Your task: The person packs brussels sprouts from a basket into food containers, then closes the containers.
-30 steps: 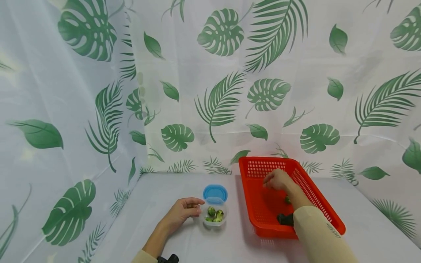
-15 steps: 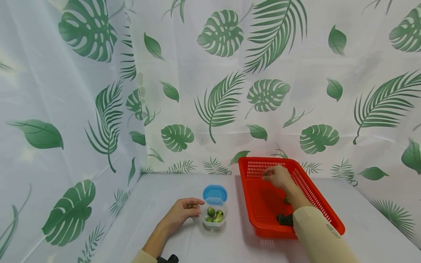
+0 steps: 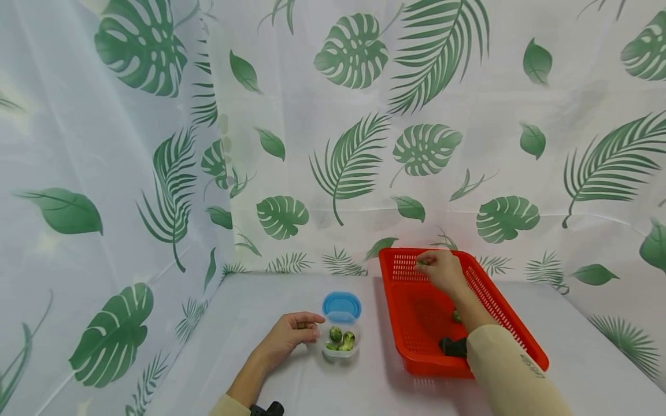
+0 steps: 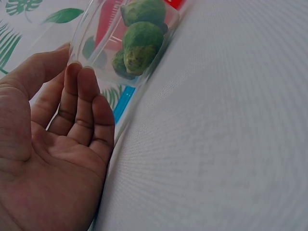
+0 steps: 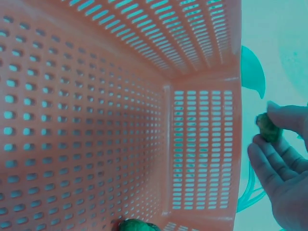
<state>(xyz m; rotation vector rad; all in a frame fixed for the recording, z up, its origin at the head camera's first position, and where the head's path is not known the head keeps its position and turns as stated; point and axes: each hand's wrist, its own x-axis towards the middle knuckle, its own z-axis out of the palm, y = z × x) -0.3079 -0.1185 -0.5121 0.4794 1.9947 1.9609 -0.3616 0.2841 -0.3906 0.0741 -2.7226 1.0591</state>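
My left hand [image 3: 289,336] is at the left side of a small clear plastic container [image 3: 339,355], its thumb and fingertips holding the rim in the left wrist view. Several Brussels sprouts [image 3: 335,334] lie inside that container. Over the far end of a red plastic basket [image 3: 391,300], my right hand [image 3: 442,270] pinches a Brussels sprout [image 5: 268,129] between thumb and fingers. Another sprout [image 3: 456,316] lies on the basket floor, partly hidden by the right forearm.
A blue lid [image 3: 341,304] lies just behind the container. The basket's slotted walls rise to the right on the white table [image 3: 291,387]. Behind stands a white curtain [image 3: 359,173] printed with green leaves.
My right hand has risen from inside the basket toward its far rim, with the sprout in its fingers. My left hand and the container stay in place.
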